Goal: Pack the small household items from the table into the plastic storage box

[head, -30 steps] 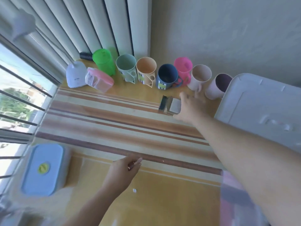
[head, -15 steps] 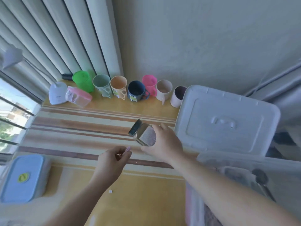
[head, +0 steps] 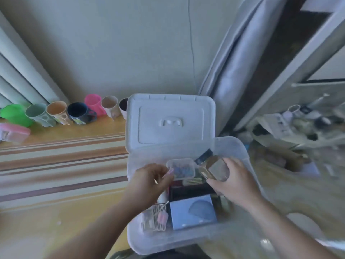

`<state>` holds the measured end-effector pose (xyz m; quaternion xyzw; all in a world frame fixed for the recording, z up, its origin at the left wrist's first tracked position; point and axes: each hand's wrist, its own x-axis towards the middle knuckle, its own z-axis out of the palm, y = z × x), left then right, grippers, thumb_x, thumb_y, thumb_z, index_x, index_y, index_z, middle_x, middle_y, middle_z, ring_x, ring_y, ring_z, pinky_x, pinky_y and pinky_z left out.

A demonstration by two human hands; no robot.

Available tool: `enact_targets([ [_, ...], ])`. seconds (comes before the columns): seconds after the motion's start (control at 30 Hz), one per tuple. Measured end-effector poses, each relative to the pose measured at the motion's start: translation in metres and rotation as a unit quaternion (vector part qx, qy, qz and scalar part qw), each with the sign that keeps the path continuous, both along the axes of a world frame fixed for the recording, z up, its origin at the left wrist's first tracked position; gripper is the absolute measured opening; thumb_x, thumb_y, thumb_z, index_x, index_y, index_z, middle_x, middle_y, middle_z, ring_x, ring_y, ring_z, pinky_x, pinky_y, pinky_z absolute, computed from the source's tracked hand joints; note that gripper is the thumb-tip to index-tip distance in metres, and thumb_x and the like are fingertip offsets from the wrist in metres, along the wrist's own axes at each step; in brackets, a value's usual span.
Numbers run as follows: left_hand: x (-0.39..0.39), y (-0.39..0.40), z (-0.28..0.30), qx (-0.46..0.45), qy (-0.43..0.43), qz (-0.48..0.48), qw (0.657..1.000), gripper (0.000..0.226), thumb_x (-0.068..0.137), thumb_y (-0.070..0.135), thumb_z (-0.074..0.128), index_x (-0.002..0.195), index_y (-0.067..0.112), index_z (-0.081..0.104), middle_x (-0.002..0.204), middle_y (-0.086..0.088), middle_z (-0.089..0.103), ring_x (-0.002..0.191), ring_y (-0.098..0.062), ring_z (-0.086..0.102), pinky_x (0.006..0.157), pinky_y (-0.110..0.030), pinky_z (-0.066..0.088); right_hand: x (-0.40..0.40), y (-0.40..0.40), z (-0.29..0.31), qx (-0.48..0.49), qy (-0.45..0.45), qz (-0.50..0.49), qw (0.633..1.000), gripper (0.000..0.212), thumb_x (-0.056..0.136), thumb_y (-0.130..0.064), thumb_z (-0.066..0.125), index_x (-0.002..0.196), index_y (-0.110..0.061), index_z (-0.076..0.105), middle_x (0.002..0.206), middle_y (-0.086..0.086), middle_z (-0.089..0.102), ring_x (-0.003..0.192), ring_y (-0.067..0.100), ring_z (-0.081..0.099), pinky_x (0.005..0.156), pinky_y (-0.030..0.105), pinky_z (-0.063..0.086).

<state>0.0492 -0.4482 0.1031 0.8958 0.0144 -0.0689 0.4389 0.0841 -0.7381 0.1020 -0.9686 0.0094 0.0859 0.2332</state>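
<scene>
The clear plastic storage box (head: 188, 238) stands open at the table's right end, its white lid (head: 169, 120) lying behind it. My right hand (head: 233, 178) holds a small glass bottle with a dark cap (head: 214, 166) over the box's far right part. My left hand (head: 151, 180) hovers over the box's left side, its fingertips at a small clear lidded case (head: 182, 168); whether it grips the case is unclear. Inside lie a pale blue pack (head: 193, 211), a black item (head: 188, 190) and a netted bundle (head: 156, 215).
A row of plastic cups stands along the wall: green (head: 14, 114), grey-green (head: 39, 114), orange (head: 57, 112), dark blue (head: 80, 113), pink (head: 94, 104), beige (head: 111, 106). A pink container (head: 13, 132) sits at far left. The striped tablecloth (head: 61, 165) covers the table. Clutter fills the floor at right.
The view swung right to the open box. My right hand carried the bottle from the table over the box. My left hand moved from the table into the box, beside the clear case.
</scene>
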Motion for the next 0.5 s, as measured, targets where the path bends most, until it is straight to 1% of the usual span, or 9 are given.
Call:
enact_targets([
  [0.03,0.0,-0.019,-0.007,0.015,0.013,-0.038,0.999,0.031,0.095,0.056,0.063,0.077,0.031,0.071,0.07,0.011,0.067,0.068,-0.008,0.063,0.06,-0.022,0.048,-0.006,-0.022,-0.002,-0.023,0.006,-0.026,0.999,0.063,0.066,-0.081,0.068,0.113,-0.041,0.052,0.11,-0.012,0.06,0.102,0.018,0.063,0.078,0.038,0.054],
  [0.07,0.001,-0.035,-0.015,0.028,0.026,-0.07,0.997,0.032,0.095,0.056,0.062,0.081,0.029,0.074,0.071,0.011,0.068,0.069,-0.008,0.063,0.063,-0.024,0.049,-0.01,-0.041,-0.004,-0.043,0.018,-0.051,0.998,0.07,0.069,-0.082,0.068,0.122,-0.039,0.052,0.119,-0.007,0.063,0.107,0.022,0.064,0.08,0.039,0.055],
  [0.1,0.002,-0.05,-0.022,0.038,0.035,-0.097,0.994,0.032,0.096,0.054,0.063,0.086,0.027,0.075,0.072,0.009,0.068,0.069,-0.009,0.062,0.062,-0.024,0.047,-0.013,-0.056,-0.007,-0.059,0.035,-0.068,0.995,0.083,0.07,-0.081,0.068,0.137,-0.037,0.047,0.128,-0.002,0.063,0.112,0.027,0.065,0.083,0.041,0.056],
  [0.13,0.003,-0.064,-0.03,0.044,0.04,-0.12,0.991,0.031,0.096,0.053,0.064,0.089,0.026,0.077,0.071,0.008,0.068,0.068,-0.011,0.061,0.061,-0.023,0.044,-0.016,-0.065,-0.011,-0.074,0.054,-0.073,0.993,0.094,0.07,-0.08,0.068,0.148,-0.037,0.037,0.134,0.003,0.06,0.114,0.031,0.065,0.083,0.043,0.057],
  [0.17,0.005,-0.076,-0.037,0.05,0.043,-0.138,0.988,0.03,0.096,0.052,0.064,0.092,0.026,0.078,0.07,0.008,0.066,0.066,-0.012,0.059,0.059,-0.023,0.042,-0.019,-0.069,-0.015,-0.091,0.072,-0.064,0.991,0.101,0.07,-0.079,0.067,0.153,-0.038,0.027,0.136,0.004,0.057,0.112,0.034,0.065,0.081,0.044,0.057],
  [0.27,0.013,-0.103,-0.056,0.083,0.054,-0.168,0.981,0.028,0.096,0.05,0.065,0.095,0.026,0.078,0.067,0.006,0.063,0.056,-0.01,0.05,0.06,-0.029,0.046,-0.028,-0.061,-0.031,-0.133,0.128,-0.011,0.983,0.105,0.075,-0.077,0.061,0.159,-0.04,0.011,0.147,0.005,0.043,0.117,0.034,0.062,0.079,0.042,0.054],
  [0.37,0.019,-0.119,-0.067,0.08,0.057,-0.168,0.981,0.024,0.095,0.045,0.067,0.088,0.023,0.075,0.065,-0.001,0.06,0.053,-0.01,0.044,0.056,-0.028,0.038,-0.03,-0.054,-0.046,-0.175,0.164,0.006,0.971,0.1,0.087,-0.071,0.058,0.164,-0.035,0.004,0.155,0.011,0.031,0.12,0.033,0.06,0.076,0.038,0.049],
  [0.43,0.02,-0.124,-0.072,0.075,0.06,-0.164,0.982,0.019,0.094,0.042,0.07,0.085,0.026,0.074,0.061,0.002,0.058,0.053,-0.008,0.044,0.056,-0.025,0.036,-0.028,-0.056,-0.052,-0.195,0.181,0.005,0.964,0.105,0.09,-0.071,0.06,0.165,-0.029,0.001,0.16,0.015,0.026,0.125,0.034,0.058,0.078,0.039,0.05],
  [0.5,0.019,-0.126,-0.078,0.084,0.066,-0.164,0.981,0.017,0.092,0.042,0.071,0.083,0.028,0.072,0.062,0.006,0.06,0.057,-0.007,0.051,0.057,-0.027,0.041,-0.026,-0.056,-0.056,-0.203,0.204,0.02,0.957,0.116,0.086,-0.074,0.065,0.166,-0.024,-0.002,0.162,0.019,0.024,0.129,0.035,0.057,0.084,0.041,0.053],
])
